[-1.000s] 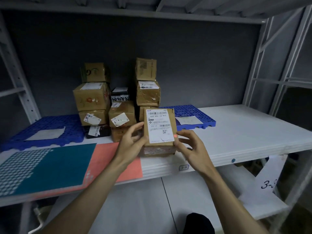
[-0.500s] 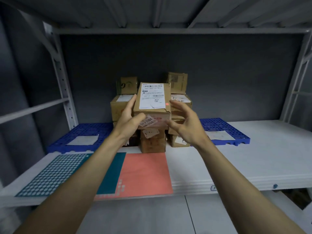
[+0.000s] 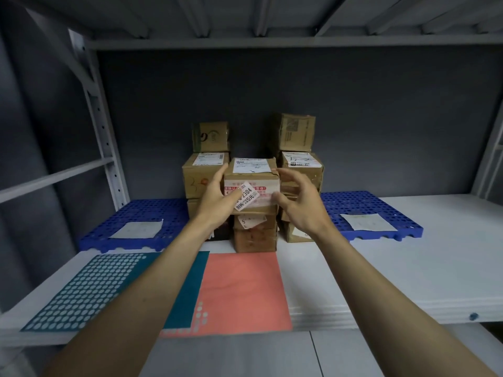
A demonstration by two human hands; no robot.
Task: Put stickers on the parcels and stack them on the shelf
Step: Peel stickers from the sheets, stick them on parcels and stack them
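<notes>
stacking step: left hand [image 3: 217, 198] grips the stickered parcel [image 3: 251, 190] atop the middle stack [image 3: 254, 235] (between taller piles); right hand [image 3: 298, 205] hovers beside it, fingers loosely spread. next, i'd judge: square it, let go.

Your sticker [image 3: 246, 196] on the held parcel [image 3: 251, 186] reads "2304" and "5元"; the other labels stay illegible.

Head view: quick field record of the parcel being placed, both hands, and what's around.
parcel: brown box, shipping label on top, small sticker on front, on the middle stack
left hand: grips the parcel's left side
right hand: at its right side, fingers curled, contact unclear
stacks: taller box piles left and right
shelf: white board, blue mats
</notes>
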